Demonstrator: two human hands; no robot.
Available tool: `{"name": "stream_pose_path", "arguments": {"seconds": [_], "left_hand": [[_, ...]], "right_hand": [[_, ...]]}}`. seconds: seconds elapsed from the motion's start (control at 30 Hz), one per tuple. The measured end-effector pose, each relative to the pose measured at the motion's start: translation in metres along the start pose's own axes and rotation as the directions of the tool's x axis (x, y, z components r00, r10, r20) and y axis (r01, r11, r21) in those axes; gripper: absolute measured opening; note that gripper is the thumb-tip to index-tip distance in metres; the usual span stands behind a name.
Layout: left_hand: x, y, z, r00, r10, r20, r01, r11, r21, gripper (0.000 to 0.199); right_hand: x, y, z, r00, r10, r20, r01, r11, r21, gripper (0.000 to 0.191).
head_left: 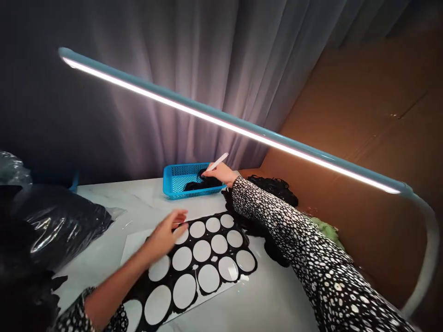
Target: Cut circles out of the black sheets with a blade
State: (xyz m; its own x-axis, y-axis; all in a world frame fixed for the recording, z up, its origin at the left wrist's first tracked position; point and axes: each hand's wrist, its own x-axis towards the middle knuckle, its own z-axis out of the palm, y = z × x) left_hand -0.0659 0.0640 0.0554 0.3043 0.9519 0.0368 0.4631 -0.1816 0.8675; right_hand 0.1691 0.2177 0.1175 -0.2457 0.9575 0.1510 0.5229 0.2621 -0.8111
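My right hand (221, 173) reaches over the right end of a blue perforated basket (166, 183), its fingers closed round a white pen-like tool (219, 160). Black pieces (199, 185) lie in the basket beneath that hand. My left hand (172, 229), slightly blurred, hovers over the upper left part of a black sheet (214, 259) with rows of round openings, its fingers apart and nothing in them. The sheet lies on a white board (200, 300), which shows through the circles.
A lit tube lamp (224, 121) crosses above the white table (273, 295). Shiny black plastic bags (65, 221) stand at left. Black scraps (273, 186) and green material (327, 230) lie right, near a brown panel (377, 138). A grey curtain (194, 60) hangs behind.
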Motion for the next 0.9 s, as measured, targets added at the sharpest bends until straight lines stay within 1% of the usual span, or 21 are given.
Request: {"name": "stream_pose_path", "arguments": {"seconds": [0.03, 0.07, 0.1, 0.13, 0.17, 0.23, 0.3, 0.37, 0.47, 0.57, 0.63, 0.7, 0.73, 0.8, 0.83, 0.9], "left_hand": [[-0.01, -0.012, 0.006, 0.992, 0.108, 0.057, -0.117, 0.974, 0.195, 0.049], [-0.02, -0.024, 0.012, 0.979, 0.17, 0.111, -0.199, 0.909, 0.366, 0.05], [-0.028, -0.034, 0.019, 0.967, 0.193, 0.168, -0.251, 0.837, 0.486, 0.056], [-0.036, -0.041, 0.025, 0.956, 0.206, 0.207, -0.289, 0.775, 0.562, 0.058], [-0.041, -0.047, 0.03, 0.949, 0.217, 0.229, -0.314, 0.727, 0.611, 0.059], [-0.047, -0.054, 0.037, 0.939, 0.244, 0.241, -0.343, 0.676, 0.652, 0.061], [-0.048, -0.054, 0.038, 0.934, 0.272, 0.233, -0.357, 0.66, 0.661, 0.063], [-0.047, -0.053, 0.038, 0.932, 0.281, 0.228, -0.36, 0.662, 0.658, 0.066], [-0.046, -0.055, 0.039, 0.931, 0.294, 0.218, -0.363, 0.671, 0.646, 0.064], [-0.046, -0.061, 0.043, 0.925, 0.318, 0.207, -0.374, 0.671, 0.64, 0.062], [-0.046, -0.064, 0.043, 0.922, 0.328, 0.206, -0.381, 0.672, 0.635, 0.061], [-0.044, -0.061, 0.037, 0.915, 0.35, 0.204, -0.397, 0.678, 0.619, 0.058], [-0.043, -0.056, 0.03, 0.91, 0.364, 0.2, -0.407, 0.685, 0.605, 0.058], [-0.039, -0.035, 0.009, 0.905, 0.388, 0.175, -0.415, 0.715, 0.563, 0.058], [-0.037, -0.021, -0.003, 0.908, 0.389, 0.156, -0.409, 0.742, 0.53, 0.058], [-0.033, 0.01, -0.029, 0.931, 0.355, 0.083, -0.355, 0.829, 0.433, 0.057]], "right_hand": [[0.02, 0.002, 0.004, 0.999, -0.012, -0.035, 0.009, 0.995, -0.095, 0.012], [0.037, 0.003, 0.011, 0.998, -0.022, -0.054, 0.013, 0.986, -0.164, 0.009], [0.053, 0.005, 0.02, 0.998, -0.028, -0.05, 0.017, 0.978, -0.207, 0.008], [0.065, 0.007, 0.031, 0.999, -0.032, -0.031, 0.024, 0.971, -0.237, 0.01], [0.075, 0.01, 0.042, 0.999, -0.035, -0.003, 0.032, 0.962, -0.272, 0.014], [0.087, 0.017, 0.064, 0.998, -0.026, 0.064, 0.046, 0.942, -0.333, 0.02], [0.092, 0.026, 0.08, 0.993, -0.005, 0.119, 0.05, 0.926, -0.373, 0.022], [0.096, 0.034, 0.086, 0.988, 0.014, 0.154, 0.048, 0.919, -0.392, 0.02], [0.103, 0.04, 0.084, 0.982, 0.032, 0.184, 0.042, 0.922, -0.385, 0.016], [0.106, 0.039, 0.078, 0.981, 0.036, 0.189, 0.034, 0.935, -0.354, 0.015], [0.1, 0.035, 0.072, 0.987, 0.023, 0.159, 0.03, 0.945, -0.324, 0.015], [0.087, 0.031, 0.063, 0.996, -0.006, 0.088, 0.031, 0.957, -0.288, 0.014], [0.077, 0.029, 0.056, 0.999, -0.026, 0.043, 0.037, 0.963, -0.267, 0.012], [0.052, 0.028, 0.041, 0.997, -0.066, -0.031, 0.058, 0.973, -0.222, 0.008], [0.038, 0.027, 0.033, 0.995, -0.081, -0.053, 0.069, 0.977, -0.203, 0.006], [0.013, 0.026, 0.017, 0.994, -0.094, -0.059, 0.085, 0.986, -0.141, 0.008]]}}
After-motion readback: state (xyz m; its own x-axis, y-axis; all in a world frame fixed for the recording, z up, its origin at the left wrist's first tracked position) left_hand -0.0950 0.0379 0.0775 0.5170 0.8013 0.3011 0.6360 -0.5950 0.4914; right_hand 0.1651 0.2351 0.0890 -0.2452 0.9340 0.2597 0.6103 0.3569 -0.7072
